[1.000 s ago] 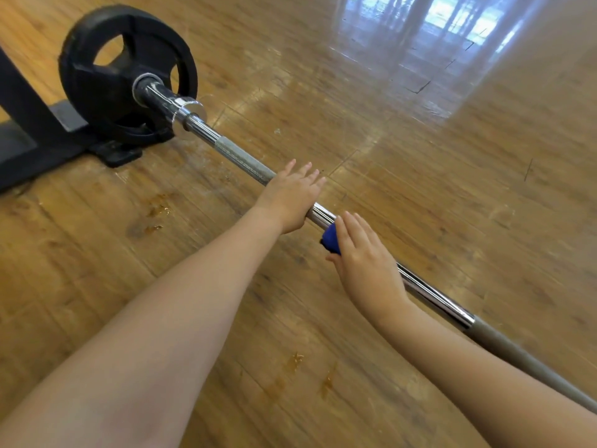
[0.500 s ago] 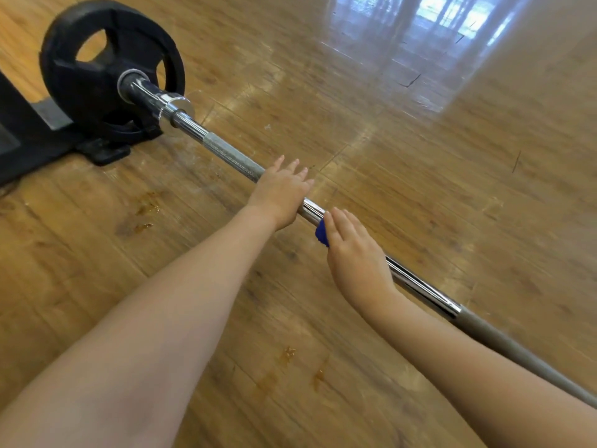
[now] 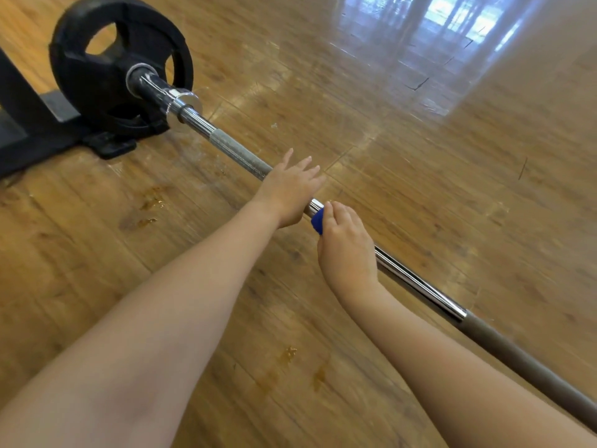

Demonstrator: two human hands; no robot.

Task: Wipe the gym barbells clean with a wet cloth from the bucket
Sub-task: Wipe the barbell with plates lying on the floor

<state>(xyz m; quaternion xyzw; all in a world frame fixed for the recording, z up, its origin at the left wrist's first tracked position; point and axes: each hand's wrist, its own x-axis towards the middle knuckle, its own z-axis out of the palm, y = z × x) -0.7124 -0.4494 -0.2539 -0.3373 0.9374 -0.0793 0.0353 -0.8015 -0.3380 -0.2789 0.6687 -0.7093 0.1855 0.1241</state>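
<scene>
A: What takes up most of the view?
B: A wooden floor [image 3: 420, 189], glossy, with a few small wet spots. A barbell [image 3: 416, 286] runs across it from upper left to lower right.
A: And at its far end?
B: A black weight plate [image 3: 97, 69] on the sleeve, beside a black stand base [image 3: 29, 137].
A: The hands?
B: The left hand [image 3: 287, 195] rests on top of the bar with fingers straight and spread, gripping nothing. Just beside it, the right hand [image 3: 345, 247] is curled over the bar, clamping a blue cloth [image 3: 317, 220] against the chrome.
A: How much cloth shows?
B: Only a small blue edge, peeking out by the thumb, between the two hands.
</scene>
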